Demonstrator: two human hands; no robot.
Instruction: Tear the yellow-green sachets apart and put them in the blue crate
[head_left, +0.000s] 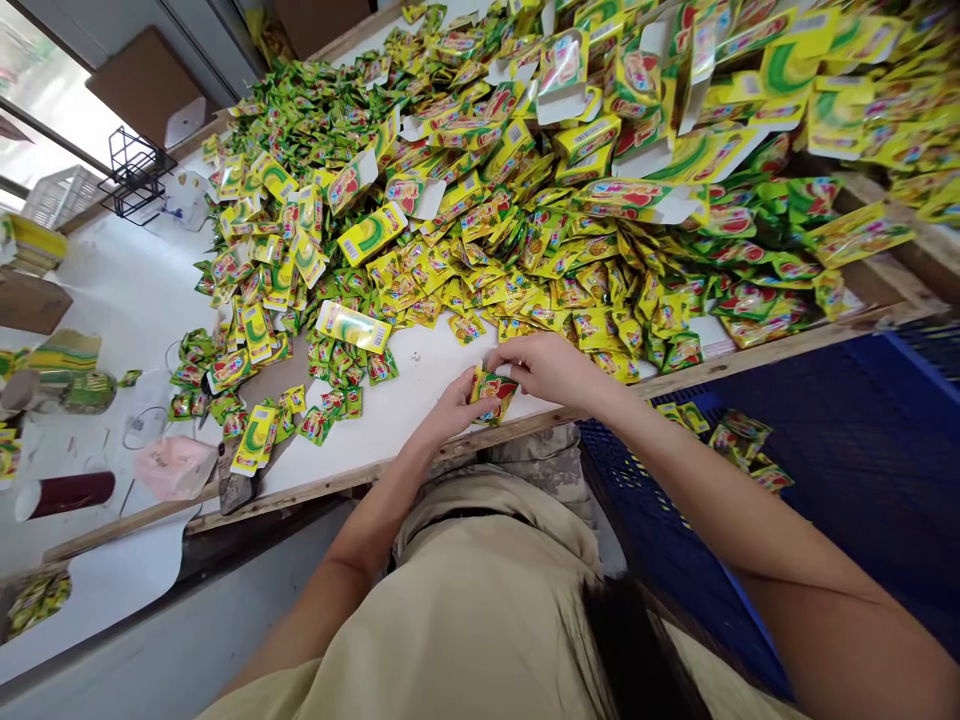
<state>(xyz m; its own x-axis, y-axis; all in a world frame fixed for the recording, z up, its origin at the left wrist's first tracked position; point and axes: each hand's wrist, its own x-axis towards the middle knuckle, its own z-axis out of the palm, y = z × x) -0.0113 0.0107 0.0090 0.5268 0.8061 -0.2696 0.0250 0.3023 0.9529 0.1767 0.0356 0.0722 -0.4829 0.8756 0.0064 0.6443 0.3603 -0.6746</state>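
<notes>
Close to the table's front edge, my left hand (454,408) is closed around the side of a small printed carton (496,396) in yellow, green and red. The fingers of my right hand (541,365) are bent together at the carton's upper end, touching it; the fingertips are partly hidden. Just beyond my hands lie rows of yellow sachets (540,310). To the left, a flat yellow carton (352,327) rests on green sachets (337,365).
A large heap of cartons (367,235) and green sachets (300,120) covers the table's far side. A wooden rim (525,428) runs along the front. Blue crates (840,430) stand below right. At left are a phone (236,480), pink bag (174,467) and dark red cup (75,493).
</notes>
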